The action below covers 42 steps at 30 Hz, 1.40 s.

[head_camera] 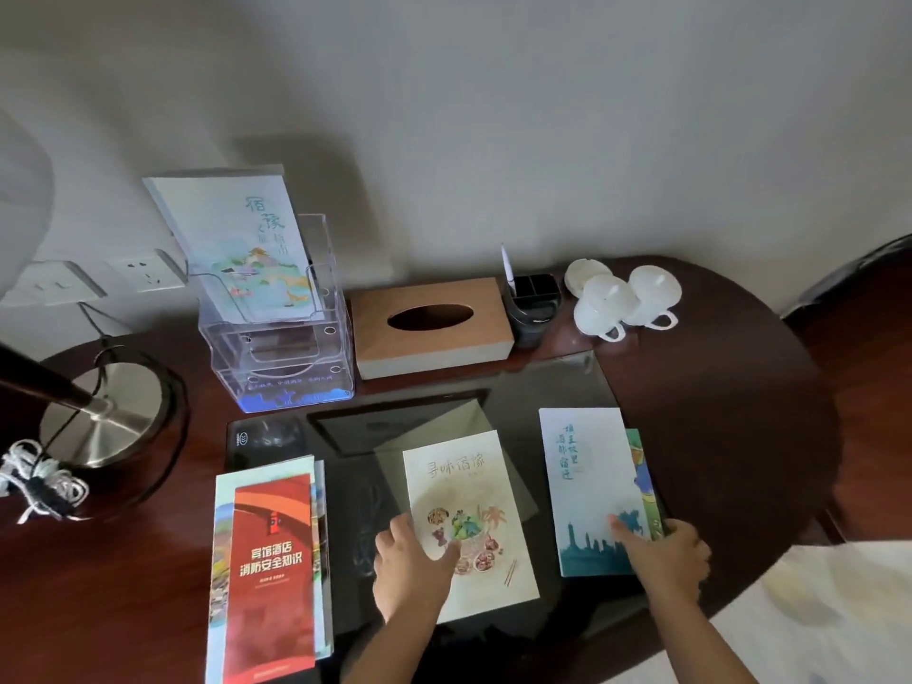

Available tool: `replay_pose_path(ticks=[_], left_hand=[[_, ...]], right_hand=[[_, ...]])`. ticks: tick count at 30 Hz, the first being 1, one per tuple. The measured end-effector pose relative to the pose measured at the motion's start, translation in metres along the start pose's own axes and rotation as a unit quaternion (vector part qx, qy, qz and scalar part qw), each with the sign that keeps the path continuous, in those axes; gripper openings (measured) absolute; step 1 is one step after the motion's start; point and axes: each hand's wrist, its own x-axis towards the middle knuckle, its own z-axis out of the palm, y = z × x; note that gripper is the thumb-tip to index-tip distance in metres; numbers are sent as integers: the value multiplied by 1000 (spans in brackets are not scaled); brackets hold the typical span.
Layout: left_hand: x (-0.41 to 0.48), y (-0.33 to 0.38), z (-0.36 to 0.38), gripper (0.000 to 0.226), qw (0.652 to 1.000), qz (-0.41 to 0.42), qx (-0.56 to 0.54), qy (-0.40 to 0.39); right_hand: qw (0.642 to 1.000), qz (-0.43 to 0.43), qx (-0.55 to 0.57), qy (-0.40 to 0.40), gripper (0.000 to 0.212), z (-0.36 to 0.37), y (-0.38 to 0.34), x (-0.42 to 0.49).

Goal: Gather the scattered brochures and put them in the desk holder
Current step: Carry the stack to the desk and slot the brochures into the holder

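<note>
A clear acrylic desk holder (281, 357) stands at the back left, with one pale brochure (237, 239) upright in its top tier. Three groups of brochures lie flat on the dark glass pad. A red brochure (271, 575) tops a stack at the left. A cream brochure with food drawings (469, 491) lies in the middle; my left hand (409, 565) rests on its lower left edge. A white and blue brochure (587, 486) lies at the right over a colourful one; my right hand (666, 550) presses its lower right corner, fingers at the edge.
A wooden tissue box (434, 328) sits beside the holder, then a black pen caddy (535, 303) and white lidded cups (622, 303). A lamp base (103, 412) with cord stands at the left. Wall sockets (143, 274) are behind. A chair (858, 288) is at the right.
</note>
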Motion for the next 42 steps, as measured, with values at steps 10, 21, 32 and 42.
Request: replay_pose_path(ticks=[10,21,32,42], left_hand=[[9,14,14,83,990,-29,138,18],[14,5,6,30,996,-52,-69,3],[15,6,-4,30,969,-102,-217,-59],[13,8,5,52,972,-111,-204,-41]], right_hand=[[988,8,-14,-155,75,-1,5,36],[915,-141,285,-248,47,-23,4,-15],[922,-289,47,-255,49,71,16,-69],[936,-283,-53,-204,74,85,-5,-72]])
